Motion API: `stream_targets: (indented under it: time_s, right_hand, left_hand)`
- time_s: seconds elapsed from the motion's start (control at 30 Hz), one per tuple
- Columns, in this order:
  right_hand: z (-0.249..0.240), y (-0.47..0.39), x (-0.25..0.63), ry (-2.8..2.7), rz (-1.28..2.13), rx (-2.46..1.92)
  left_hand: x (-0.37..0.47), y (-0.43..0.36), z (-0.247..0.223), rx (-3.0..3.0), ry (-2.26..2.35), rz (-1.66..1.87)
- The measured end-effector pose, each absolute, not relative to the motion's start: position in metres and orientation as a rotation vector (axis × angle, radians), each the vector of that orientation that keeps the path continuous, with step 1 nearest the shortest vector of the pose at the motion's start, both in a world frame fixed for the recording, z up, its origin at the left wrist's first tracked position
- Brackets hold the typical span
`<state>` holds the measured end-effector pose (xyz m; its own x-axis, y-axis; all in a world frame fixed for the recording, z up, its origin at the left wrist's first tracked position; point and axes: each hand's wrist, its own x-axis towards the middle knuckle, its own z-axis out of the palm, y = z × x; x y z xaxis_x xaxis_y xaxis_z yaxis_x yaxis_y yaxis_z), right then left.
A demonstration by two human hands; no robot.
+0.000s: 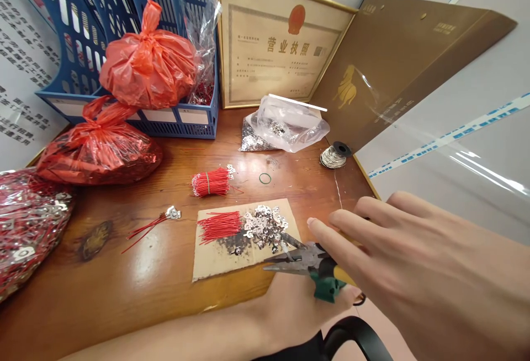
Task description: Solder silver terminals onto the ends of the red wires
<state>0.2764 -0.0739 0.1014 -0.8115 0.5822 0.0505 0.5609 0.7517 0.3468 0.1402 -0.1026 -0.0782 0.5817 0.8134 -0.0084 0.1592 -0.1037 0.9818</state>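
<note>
A pair of needle-nose pliers [304,260] with yellow and green handles points left over the near right corner of a cardboard piece [215,270]. My right hand [397,261] covers the pliers' handles, fingers extended over them and thumb hidden. Behind and below the pliers lies my left hand [296,306]; most of its fingers are hidden, so its hold is unclear. A dark narrow tip shows just beyond the jaws, its kind unclear. On the cardboard, a row of red wires [221,226] lies beside a heap of small metal terminals [267,226].
A banded bundle of red wires [211,181], a green rubber band [265,178], a solder wire spool [334,155] and a few loose terminal-ended wires [155,220] lie around. Behind stand red plastic bags [149,68], a blue file rack [199,129] and a clear bag [290,129].
</note>
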Motion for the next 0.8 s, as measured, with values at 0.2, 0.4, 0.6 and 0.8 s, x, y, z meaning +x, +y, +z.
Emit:
stream_targets:
  time_s: [0.2, 0.4, 0.6, 0.8]
  right_hand:
    - [0.097, -0.081, 0.276, 2.813, 0.646, 0.957]
    - [0.097, -0.081, 0.276, 2.757, 0.702, 0.957]
    - [0.099, -0.086, 0.292, 2.726, 0.583, 0.956]
    - [0.103, -0.085, 0.293, 2.748, 0.590, 0.961]
  left_hand:
    - [0.139, -0.107, -0.087, 1.623, 0.834, 0.649]
    - [0.138, -0.107, -0.084, 1.616, 0.838, 0.687]
    - [0.144, -0.110, -0.078, 1.593, 0.912, 0.720]
    - [0.142, -0.106, -0.076, 1.621, 0.852, 0.659]
